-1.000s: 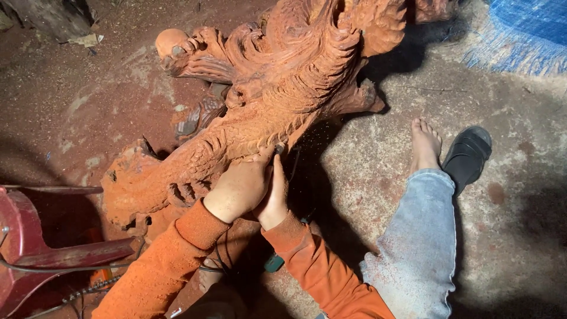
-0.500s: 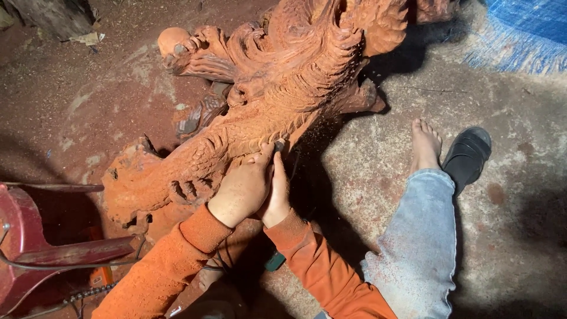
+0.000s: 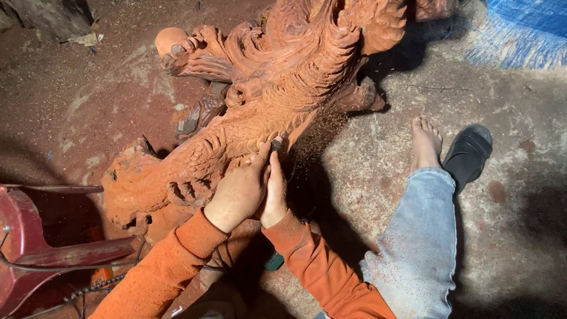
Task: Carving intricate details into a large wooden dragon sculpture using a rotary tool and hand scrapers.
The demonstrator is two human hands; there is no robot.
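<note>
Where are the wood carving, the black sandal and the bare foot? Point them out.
wood carving (image 3: 295,77), head view, on its ridged middle.
black sandal (image 3: 469,150), head view, on its strap.
bare foot (image 3: 425,145), head view, on its top.

A wood-carving workshop with work done at floor level. A large reddish-brown carved wooden sculpture (image 3: 266,100) with scrolled, scale-like relief lies on a rough concrete floor (image 3: 508,195) coated in red sawdust; a spray of fine wood particles (image 3: 313,136) falls beside it. A dark red plastic chair (image 3: 35,260) with a black cable (image 3: 59,267) stands at left, a frayed blue woven tarpaulin (image 3: 520,29) at upper right. A black rubber sandal (image 3: 469,150) lies beside a bare foot (image 3: 425,142).
</note>
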